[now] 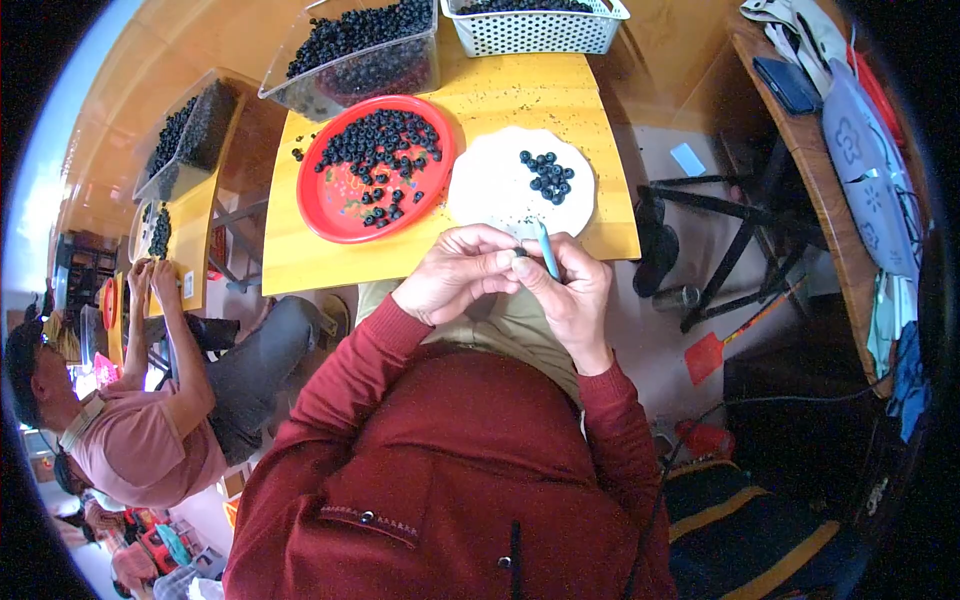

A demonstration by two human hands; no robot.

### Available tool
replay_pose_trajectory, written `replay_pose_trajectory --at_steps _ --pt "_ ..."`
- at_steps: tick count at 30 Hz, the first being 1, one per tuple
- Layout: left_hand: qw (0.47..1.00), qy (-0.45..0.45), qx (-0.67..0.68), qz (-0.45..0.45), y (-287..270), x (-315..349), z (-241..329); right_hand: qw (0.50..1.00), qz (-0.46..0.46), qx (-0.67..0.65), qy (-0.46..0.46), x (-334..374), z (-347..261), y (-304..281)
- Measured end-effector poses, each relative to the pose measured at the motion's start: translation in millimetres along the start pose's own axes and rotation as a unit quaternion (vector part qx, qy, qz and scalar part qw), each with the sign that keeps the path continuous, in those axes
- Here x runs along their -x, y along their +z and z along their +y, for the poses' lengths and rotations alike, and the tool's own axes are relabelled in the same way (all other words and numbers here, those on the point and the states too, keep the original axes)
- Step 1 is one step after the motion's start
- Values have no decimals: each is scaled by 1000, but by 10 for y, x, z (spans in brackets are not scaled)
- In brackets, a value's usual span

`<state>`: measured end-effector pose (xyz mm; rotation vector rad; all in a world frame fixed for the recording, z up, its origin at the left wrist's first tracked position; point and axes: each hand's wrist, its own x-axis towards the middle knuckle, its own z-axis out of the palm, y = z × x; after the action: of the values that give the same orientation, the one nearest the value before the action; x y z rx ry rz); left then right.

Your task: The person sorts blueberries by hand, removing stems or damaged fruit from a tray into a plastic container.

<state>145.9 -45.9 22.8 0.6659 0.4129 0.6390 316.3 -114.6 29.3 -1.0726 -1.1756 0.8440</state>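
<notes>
Just in front of the table's near edge, my left hand [465, 270] pinches a small dark round piece [519, 253] that looks like a blueberry. Its fingertips meet those of my right hand [573, 295], which is closed around a slim light-blue tool [547, 250] pointing up; the tool's working end is hard to make out. Beyond my hands lies a white scalloped plate [490, 180] bearing a cluster of blueberries [548, 178] and dark crumbs. To its left, a red round tray [320, 215] carries many more blueberries [375, 140].
A clear plastic tub [400, 70] and a white perforated basket [540, 38], both with dark berries, stand at the yellow table's [480, 85] far side. At left, another person [150, 430] sits by a similar table. A red fly swatter [705, 355] leans at right.
</notes>
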Motion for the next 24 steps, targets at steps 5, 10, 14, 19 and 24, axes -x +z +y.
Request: replay_pose_trajectory --at_steps 5,10,14,19,24 --pt "998 36 -59 -8 0 -1 32 984 -32 -116 130 -3 -105 -13" --pt "995 44 -87 -9 -20 9 49 956 -31 -234 176 1 -79 -42" --pt "995 44 -85 -6 -22 12 44 946 -24 -248 208 11 -81 -39" --pt "994 47 -95 -12 -36 13 24 945 -6 -240 224 42 -61 -69" --pt "996 62 -62 -17 -30 13 46 993 -29 23 115 136 -48 -157"
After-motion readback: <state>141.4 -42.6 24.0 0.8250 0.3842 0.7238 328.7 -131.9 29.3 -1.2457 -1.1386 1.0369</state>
